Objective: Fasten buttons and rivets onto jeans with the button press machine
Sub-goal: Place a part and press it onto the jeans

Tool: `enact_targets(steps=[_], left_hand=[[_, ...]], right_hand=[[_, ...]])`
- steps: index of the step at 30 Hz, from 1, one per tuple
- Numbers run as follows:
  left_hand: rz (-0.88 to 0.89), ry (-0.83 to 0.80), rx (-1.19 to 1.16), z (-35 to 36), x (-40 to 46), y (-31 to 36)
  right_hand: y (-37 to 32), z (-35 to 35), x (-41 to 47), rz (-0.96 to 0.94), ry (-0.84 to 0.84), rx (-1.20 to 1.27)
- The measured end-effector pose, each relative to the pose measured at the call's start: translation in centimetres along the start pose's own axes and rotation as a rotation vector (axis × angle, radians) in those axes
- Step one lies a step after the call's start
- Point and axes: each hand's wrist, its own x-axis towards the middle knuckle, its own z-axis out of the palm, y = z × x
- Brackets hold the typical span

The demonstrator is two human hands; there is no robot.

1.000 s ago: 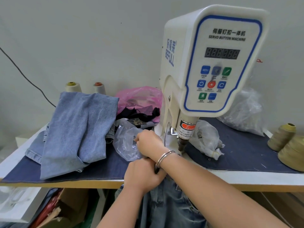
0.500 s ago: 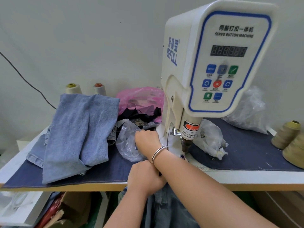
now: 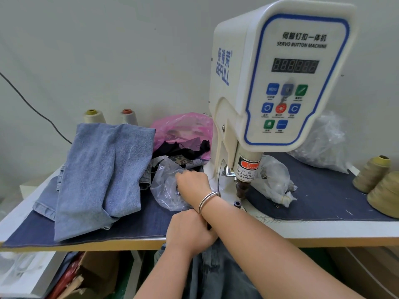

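Reaching into the clear bag [image 3: 167, 186] left of the press [image 3: 274, 83], the right hand [image 3: 192, 183] hides its fingers, grip unclear; the left hand [image 3: 190, 230] clutches jeans [image 3: 218, 275] at the table [image 3: 323, 230] edge, nothing yet under the punch [image 3: 241, 187]

Your right hand [image 3: 192, 182] reaches into the clear bag [image 3: 167, 186], so its fingertips are hidden (perhaps pinching something). Your left hand [image 3: 190, 229] has its fingers tucked under the right forearm. The jeans [image 3: 216, 275] run off the bottom edge.
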Motion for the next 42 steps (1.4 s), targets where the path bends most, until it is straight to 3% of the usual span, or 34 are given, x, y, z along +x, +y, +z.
enact_targets(steps=[5, 8, 12, 14, 16, 19, 22, 25, 34, 42], left_hand=[[0.012, -0.002, -0.009, 0.1, 0.0, -0.2], [0.033, 0.000, 0.002, 0.1, 0.0, -0.2], [0.014, 0.009, 0.007, 0.3, 0.0, -0.1], [-0.044, -0.018, -0.011, 0.1, 0.0, -0.2], [0.020, -0.015, 0.062, 0.3, 0.0, -0.3], [0.071, 0.045, 0.076, 0.4, 0.0, -0.2], [0.066, 0.053, 0.059, 0.5, 0.0, -0.2], [0.060, 0.055, 0.064, 0.5, 0.1, -0.4], [0.048, 0.052, 0.079, 0.5, 0.1, -0.2], [0.041, 0.041, 0.024, 0.2, 0.1, -0.2]], right_hand=[[0.2, 0.1, -0.1, 0.053, 0.002, 0.102], [0.4, -1.1, -1.0, 0.199, 0.010, 0.410], [-0.3, -4.0, -4.7, 0.264, 0.213, 0.861], [-1.3, -4.8, -8.5, 0.212, 0.308, 1.012], [-1.3, -4.8, -12.9, 0.241, 0.426, 1.096], [1.0, -4.2, -17.0, 0.449, 0.565, 1.131], [3.9, -4.1, -17.0, 0.634, 0.575, 1.150], [5.6, -4.4, -15.8, 0.697, 0.545, 1.194], [6.1, -3.8, -15.7, 0.556, 0.495, 1.175], [6.6, -3.4, -16.5, 0.377, 0.554, 0.833]])
